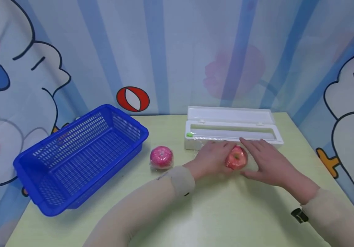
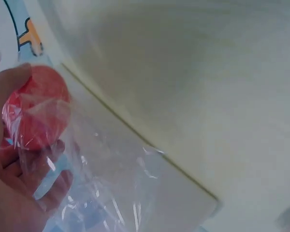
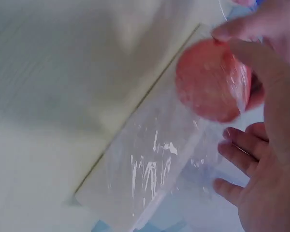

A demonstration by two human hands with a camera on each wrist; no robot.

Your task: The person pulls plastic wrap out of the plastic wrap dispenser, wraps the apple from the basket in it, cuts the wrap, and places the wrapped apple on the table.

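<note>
A red apple [image 1: 236, 157] sits between my two hands, with clear plastic film [image 3: 150, 169] over part of it. My left hand [image 1: 210, 157] grips the apple from its left side; in the left wrist view the thumb lies on its top and the fingers curl beneath. On the other side, my right hand [image 1: 269, 163] stays spread, its thumb close to the fruit and its fingers apart. Film stretches from the apple toward the white film dispenser box [image 1: 192, 144], whose lid stands open behind. Whether the right thumb touches the apple, I cannot tell.
A blue plastic basket [image 1: 84, 192] stands at the left of the pale table [image 1: 214, 219]. Between it and my left hand lies a round pink item [image 1: 161, 157] wrapped in clear film. A cartoon-printed curtain [image 1: 177, 61] hangs behind the table.
</note>
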